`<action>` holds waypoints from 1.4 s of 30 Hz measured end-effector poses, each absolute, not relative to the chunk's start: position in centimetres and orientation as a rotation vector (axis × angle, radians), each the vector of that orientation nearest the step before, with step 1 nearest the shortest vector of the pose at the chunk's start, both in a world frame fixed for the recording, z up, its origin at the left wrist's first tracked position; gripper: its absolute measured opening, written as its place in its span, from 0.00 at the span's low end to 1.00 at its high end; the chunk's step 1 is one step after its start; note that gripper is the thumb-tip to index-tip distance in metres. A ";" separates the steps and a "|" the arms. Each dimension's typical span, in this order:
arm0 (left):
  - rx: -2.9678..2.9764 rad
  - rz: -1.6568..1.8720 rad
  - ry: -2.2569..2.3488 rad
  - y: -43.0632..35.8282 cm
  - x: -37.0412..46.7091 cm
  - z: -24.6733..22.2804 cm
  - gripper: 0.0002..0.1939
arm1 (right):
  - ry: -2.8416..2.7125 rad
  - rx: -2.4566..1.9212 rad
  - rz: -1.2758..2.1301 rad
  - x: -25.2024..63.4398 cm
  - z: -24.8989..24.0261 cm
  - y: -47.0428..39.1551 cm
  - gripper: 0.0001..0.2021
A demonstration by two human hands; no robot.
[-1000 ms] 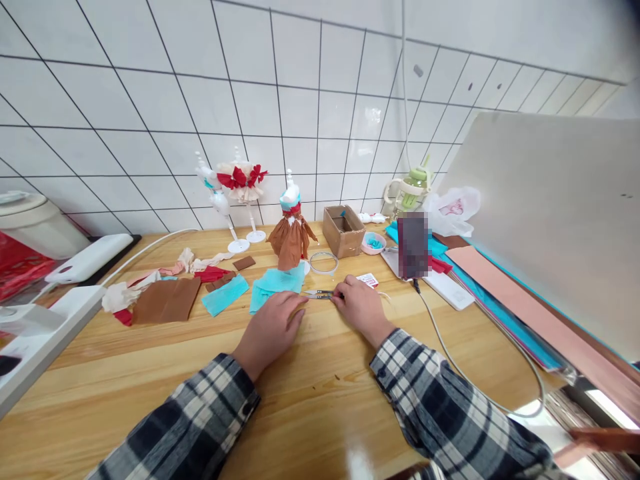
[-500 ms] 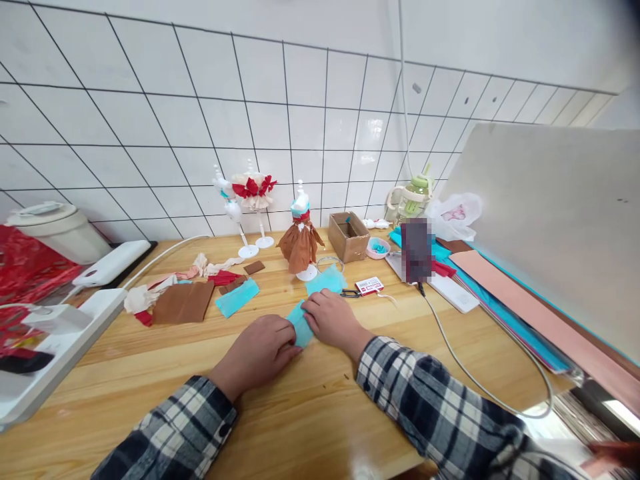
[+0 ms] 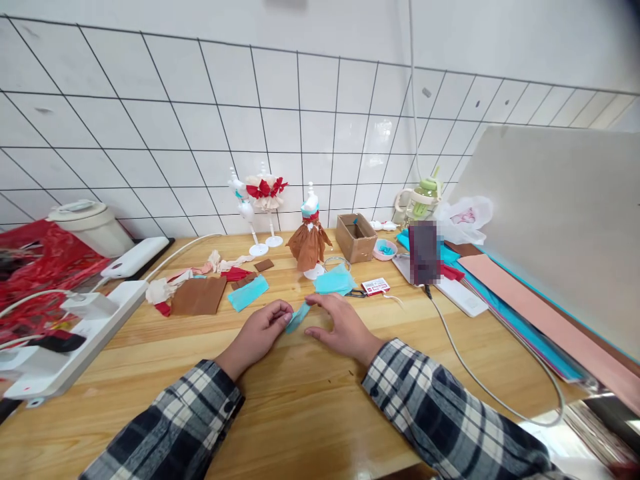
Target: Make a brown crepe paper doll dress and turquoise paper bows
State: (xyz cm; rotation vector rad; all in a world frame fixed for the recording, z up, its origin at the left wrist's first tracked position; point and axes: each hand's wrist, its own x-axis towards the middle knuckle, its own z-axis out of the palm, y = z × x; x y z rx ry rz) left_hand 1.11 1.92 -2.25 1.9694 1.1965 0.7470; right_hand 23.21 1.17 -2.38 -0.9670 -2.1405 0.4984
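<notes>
Two bare hands in plaid sleeves over one wooden tabletop point(image 3: 280, 413). The left hand point(image 3: 261, 335) has its thumb and fingers pinched on one small folded blue piece point(image 3: 299, 317), held up between the two hands, a bit nearer the left. The right hand point(image 3: 343, 325) is open, thumb spread away from the index finger, and that index finger is right by the top end of the blue piece; kinda hard to tell if it's actually touching.

Two more blue bits lie flat: one blue strip point(image 3: 249, 293) beyond the left hand, and one blue stack point(image 3: 335, 280) beyond the right, with one pair of snips point(image 3: 357, 293) poking out beside it. Next to those is one red-and-white packet point(image 3: 375, 287).

Three little white stands along the back: one mostly bare stand point(image 3: 247, 212), one stand with cream ruffles and two red bows point(image 3: 265, 190), and one stand in a brown skirt point(image 3: 309, 245). Right of them there's one cardboard box point(image 3: 357, 239), one pink bowl point(image 3: 385, 250) with blue bits inside, and one green bottle point(image 3: 423, 199). Over on the left, one big brown piece point(image 3: 199, 296) and one small brown piece point(image 3: 264, 265), plus one white power strip point(image 3: 95, 340).
</notes>
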 end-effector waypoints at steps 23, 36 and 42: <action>2.729 0.426 1.243 0.5 2.0 -1.2 0.12 | -2.613 -0.918 0.269 23.5 -3.2 1.7 0.11; 2.843 0.202 1.254 -0.2 2.8 -0.9 0.10 | -2.659 -1.105 0.320 22.5 -2.9 0.5 0.08; 2.836 0.106 1.226 -0.5 3.2 -1.1 0.14 | -2.665 -1.134 0.336 22.6 -3.0 0.7 0.08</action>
